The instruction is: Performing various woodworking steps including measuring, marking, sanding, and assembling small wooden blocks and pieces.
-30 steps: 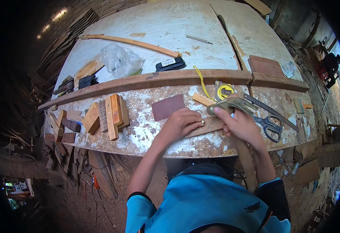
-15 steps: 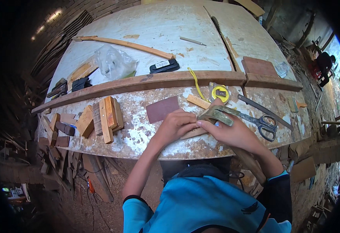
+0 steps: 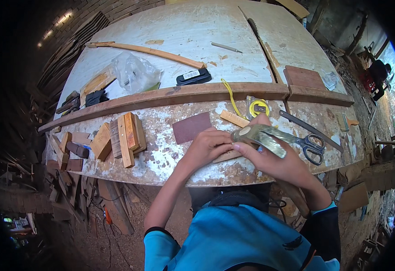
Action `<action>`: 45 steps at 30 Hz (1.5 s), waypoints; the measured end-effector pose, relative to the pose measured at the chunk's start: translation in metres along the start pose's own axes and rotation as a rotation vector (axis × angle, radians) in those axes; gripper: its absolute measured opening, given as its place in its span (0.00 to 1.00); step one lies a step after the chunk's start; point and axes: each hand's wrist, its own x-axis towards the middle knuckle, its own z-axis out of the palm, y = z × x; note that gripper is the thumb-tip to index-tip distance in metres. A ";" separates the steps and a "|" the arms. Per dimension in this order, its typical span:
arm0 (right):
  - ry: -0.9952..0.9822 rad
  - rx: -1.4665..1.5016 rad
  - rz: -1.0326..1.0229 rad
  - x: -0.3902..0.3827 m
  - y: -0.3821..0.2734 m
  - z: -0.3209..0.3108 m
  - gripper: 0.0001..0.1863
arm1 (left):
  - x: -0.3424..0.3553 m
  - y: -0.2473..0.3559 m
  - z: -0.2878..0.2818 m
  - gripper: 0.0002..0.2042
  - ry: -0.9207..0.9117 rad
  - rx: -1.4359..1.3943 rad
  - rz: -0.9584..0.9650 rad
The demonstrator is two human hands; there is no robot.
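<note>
Workbench: I look down on a broad, pale, paint-flecked workbench (image 3: pixel 161 158), its front edge curving across my view.
Rail: a long brown wooden rail (image 3: pixel 170 97) runs side to side across the bench, beyond my hands.
Wood blocks: a cluster of short wood blocks (image 3: pixel 120 137) lies to my left, well apart from my hands.
Sandpaper: a reddish-brown sheet of sandpaper (image 3: pixel 191 127) lies flat, just left of my left hand.
Scissors: grey scissors (image 3: pixel 308 142) lie just right of my right hand.
Tape measure: a yellow tape measure (image 3: pixel 257 107) sits near the rail, just beyond my hands.
Right hand: my right hand (image 3: pixel 276 160) is curled closed around the mottled grey-green tool (image 3: pixel 260 137), which lies across its fingers above the bench's front edge.
Left hand: my left hand (image 3: pixel 209 147) has its fingers bent, pressing on a thin wooden strip (image 3: pixel 227 156) lying flat on the bench; whether they grip it I cannot tell.
</note>
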 end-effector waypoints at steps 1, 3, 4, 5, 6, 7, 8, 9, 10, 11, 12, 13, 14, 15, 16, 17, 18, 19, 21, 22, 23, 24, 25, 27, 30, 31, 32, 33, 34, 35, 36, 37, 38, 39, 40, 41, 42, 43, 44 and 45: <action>-0.071 0.019 0.132 0.002 0.003 0.003 0.13 | -0.001 -0.001 0.001 0.07 -0.006 0.001 -0.003; -0.140 0.039 0.266 0.000 0.009 0.008 0.13 | -0.003 -0.004 0.001 0.07 -0.011 -0.007 0.005; -0.116 0.000 0.224 -0.002 0.014 0.008 0.13 | -0.002 -0.005 0.001 0.07 -0.011 -0.013 0.012; -0.091 -0.039 0.183 -0.003 0.016 0.007 0.12 | -0.001 -0.005 0.001 0.07 -0.009 -0.013 0.013; -0.092 -0.040 0.183 -0.002 0.016 0.004 0.12 | 0.000 -0.005 0.001 0.07 0.002 -0.027 0.003; -0.068 -0.144 -0.054 -0.002 0.014 0.002 0.13 | -0.002 -0.003 0.002 0.07 0.011 -0.042 -0.015; -0.042 -0.244 -0.291 -0.003 0.012 -0.001 0.13 | -0.003 -0.002 0.002 0.07 0.010 -0.045 -0.022; -0.047 -0.239 -0.285 -0.002 0.006 -0.002 0.13 | -0.002 -0.001 -0.001 0.08 -0.016 -0.034 -0.048; -0.024 -0.133 -0.199 0.000 -0.004 -0.002 0.13 | 0.000 0.001 -0.004 0.08 -0.044 -0.025 -0.069; -0.001 -0.027 -0.112 0.002 -0.008 -0.002 0.13 | 0.000 0.002 -0.004 0.08 -0.059 -0.012 -0.092; -0.001 -0.025 -0.107 0.003 -0.005 -0.001 0.13 | 0.000 -0.001 -0.002 0.08 -0.062 -0.015 -0.095; -0.079 0.001 0.140 0.005 0.001 0.002 0.14 | 0.001 -0.006 0.001 0.07 -0.026 -0.025 -0.047; -0.157 0.026 0.386 0.006 0.007 0.005 0.16 | 0.001 -0.008 0.003 0.07 0.009 -0.034 0.002; -0.162 -0.036 0.343 0.003 0.014 0.004 0.15 | 0.000 -0.009 0.003 0.07 0.009 -0.033 0.001; -0.163 -0.036 0.344 0.004 0.010 0.001 0.15 | 0.002 -0.008 0.003 0.07 0.005 -0.048 -0.005; -0.143 0.009 0.271 0.005 0.000 -0.004 0.15 | 0.000 -0.008 0.003 0.07 -0.001 -0.064 -0.015; -0.123 0.055 0.199 0.006 -0.008 -0.006 0.15 | 0.000 -0.007 0.001 0.07 -0.002 -0.066 -0.020; -0.128 0.056 0.202 0.004 -0.013 -0.008 0.15 | 0.000 -0.005 0.000 0.07 -0.010 -0.068 -0.046; -0.040 -0.156 -0.090 0.001 -0.018 -0.008 0.14 | -0.002 -0.002 -0.001 0.07 -0.015 -0.052 -0.066; -0.037 -0.158 -0.091 0.001 -0.010 -0.005 0.14 | 0.000 -0.004 0.000 0.07 -0.015 -0.052 -0.063; -0.069 -0.070 0.009 0.001 0.008 0.003 0.14 | 0.001 -0.006 0.002 0.07 -0.020 -0.062 -0.042; -0.100 0.017 0.110 0.001 0.016 0.007 0.13 | 0.002 -0.008 0.003 0.07 -0.025 -0.072 -0.020; -0.115 -0.026 0.162 0.004 0.009 0.006 0.14 | 0.001 -0.008 0.003 0.07 -0.022 -0.069 -0.022; -0.109 -0.083 0.091 0.002 0.008 0.000 0.15 | 0.000 -0.007 0.002 0.07 -0.007 -0.082 -0.039; -0.062 -0.146 -0.048 0.002 -0.009 -0.007 0.16 | -0.001 -0.002 -0.003 0.07 -0.035 -0.065 -0.065; -0.017 -0.161 -0.127 0.003 -0.014 -0.009 0.16 | -0.001 -0.003 -0.002 0.07 -0.038 -0.066 -0.064; -0.014 -0.160 -0.126 0.002 -0.009 -0.006 0.16 | -0.001 -0.005 0.001 0.07 -0.015 -0.074 -0.040; -0.105 -0.089 0.058 0.000 0.003 -0.001 0.15 | 0.000 -0.005 0.002 0.07 0.007 -0.081 -0.016; -0.192 -0.018 0.239 0.001 0.013 0.003 0.17 | 0.001 -0.005 0.002 0.07 0.004 -0.077 -0.011; -0.141 0.038 0.299 0.001 0.018 0.005 0.17 | 0.001 -0.004 0.002 0.07 -0.006 -0.088 -0.048; -0.135 0.039 0.296 0.000 0.018 0.000 0.17 | 0.002 -0.003 0.003 0.07 -0.016 -0.099 -0.084; -0.138 0.063 0.285 -0.001 0.008 -0.006 0.17 | 0.003 -0.001 0.002 0.07 -0.016 -0.117 -0.091; -0.147 0.091 0.271 -0.002 0.000 -0.010 0.17 | 0.002 0.000 0.000 0.07 -0.018 -0.114 -0.093; -0.148 0.095 0.271 -0.001 -0.005 -0.011 0.17 | 0.001 -0.001 -0.002 0.07 -0.026 -0.102 -0.104; -0.089 0.032 0.126 -0.001 -0.013 -0.011 0.15 | 0.001 0.000 -0.002 0.06 -0.034 -0.094 -0.114; -0.031 -0.031 -0.018 0.000 -0.019 -0.009 0.14 | 0.000 -0.002 0.000 0.06 -0.038 -0.097 -0.117; 0.026 -0.093 -0.162 0.000 -0.021 -0.008 0.14 | -0.001 -0.006 0.004 0.06 -0.017 -0.098 -0.105; 0.029 -0.092 -0.163 0.000 -0.015 -0.007 0.14 | -0.001 -0.008 0.004 0.06 0.006 -0.096 -0.089; -0.089 -0.001 0.061 -0.001 -0.003 -0.001 0.13 | 0.000 -0.008 0.004 0.06 0.000 -0.097 -0.088; -0.206 0.093 0.283 -0.002 0.005 0.001 0.12 | 0.000 -0.008 0.004 0.06 -0.005 -0.097 -0.095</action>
